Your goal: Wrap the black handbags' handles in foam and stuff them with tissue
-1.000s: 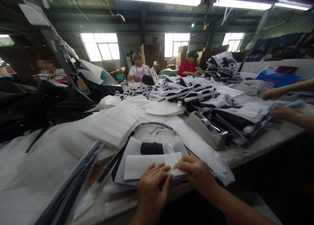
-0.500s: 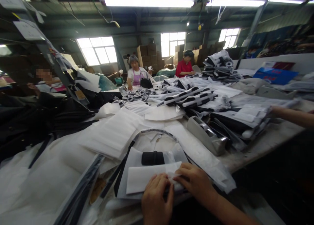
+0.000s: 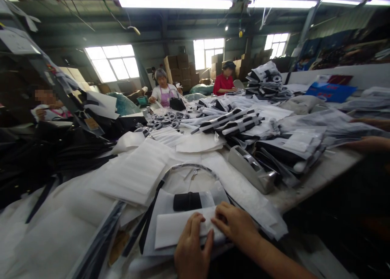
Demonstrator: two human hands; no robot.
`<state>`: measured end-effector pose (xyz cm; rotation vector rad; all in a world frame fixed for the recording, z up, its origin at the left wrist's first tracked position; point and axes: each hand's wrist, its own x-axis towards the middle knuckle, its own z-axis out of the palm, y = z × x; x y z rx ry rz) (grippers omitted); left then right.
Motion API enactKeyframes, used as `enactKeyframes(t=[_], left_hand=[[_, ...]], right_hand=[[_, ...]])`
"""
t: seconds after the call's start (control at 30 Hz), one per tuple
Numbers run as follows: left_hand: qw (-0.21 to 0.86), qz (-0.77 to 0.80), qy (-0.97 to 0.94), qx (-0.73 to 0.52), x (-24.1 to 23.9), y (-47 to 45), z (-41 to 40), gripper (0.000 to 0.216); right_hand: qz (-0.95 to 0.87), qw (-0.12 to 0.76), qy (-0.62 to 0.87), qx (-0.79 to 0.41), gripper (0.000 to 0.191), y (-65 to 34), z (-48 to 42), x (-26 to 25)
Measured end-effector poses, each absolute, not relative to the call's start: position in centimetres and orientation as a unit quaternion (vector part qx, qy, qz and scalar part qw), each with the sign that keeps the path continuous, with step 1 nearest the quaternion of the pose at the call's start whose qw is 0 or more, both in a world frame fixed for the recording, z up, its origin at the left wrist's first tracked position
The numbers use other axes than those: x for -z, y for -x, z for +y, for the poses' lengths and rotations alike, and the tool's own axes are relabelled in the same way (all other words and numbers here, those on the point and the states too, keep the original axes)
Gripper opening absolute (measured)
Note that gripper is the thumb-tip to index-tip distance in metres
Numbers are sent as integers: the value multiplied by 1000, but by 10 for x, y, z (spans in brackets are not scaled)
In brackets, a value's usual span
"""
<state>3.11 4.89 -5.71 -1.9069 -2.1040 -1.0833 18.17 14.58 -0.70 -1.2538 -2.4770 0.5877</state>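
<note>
A black handbag [image 3: 146,226] lies flat before me, its wrapped handle [image 3: 193,165] arching away and thin white foam over its front. A black flap or tab [image 3: 187,202] shows above a folded white foam sheet [image 3: 170,230]. My left hand [image 3: 191,244] rests on this sheet, fingers stretched forward and thumb apart. Curled fingers of my right hand [image 3: 234,222] press together at the sheet's right end; what they pinch is hidden. Beyond the right hand stands a grey tape dispenser [image 3: 250,169].
Stacked white foam sheets [image 3: 137,169] lie to the left, near black strips in clear plastic [image 3: 100,238]. Wrapped bags [image 3: 292,147] are piled at right, beside a co-worker's hand [image 3: 368,144]. Several people work across the table. A blue box [image 3: 330,93] sits far right.
My left hand's fingers have spread and moved onto the foam sheet, thumb away from them. My right hand has curled more tightly. The co-worker's arm at right has shifted, with plastic film there now.
</note>
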Motion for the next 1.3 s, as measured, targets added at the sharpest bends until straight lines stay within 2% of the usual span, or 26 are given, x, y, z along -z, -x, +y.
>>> enactKeyframes(t=[0.17, 0.37, 0.6, 0.77, 0.9, 1.03, 1.17, 1.3], left_hand=[[142, -626, 675, 363, 60, -38, 53, 25], [194, -548, 708, 401, 60, -46, 52, 44], [240, -487, 807, 233, 46, -24, 44, 45], [248, -483, 812, 212, 52, -19, 47, 44], [246, -475, 816, 220, 66, -17, 51, 39], [245, -480, 806, 244, 77, -16, 52, 35], [262, -465, 808, 248, 80, -12, 55, 33], [296, -437, 816, 237, 79, -9, 59, 32]], right_hand=[[-860, 128, 451, -201, 14, -180, 147, 3], [-858, 126, 457, -199, 13, -177, 150, 4], [-856, 133, 460, -195, 8, -173, 153, 4], [-862, 164, 437, -200, 7, -177, 160, 4], [-855, 224, 431, -180, 12, -213, 192, -11], [-804, 294, 506, -105, 27, -279, 253, -32], [-770, 287, 564, -81, 20, -324, 301, -32], [-755, 264, 591, -103, 20, -328, 316, -16]])
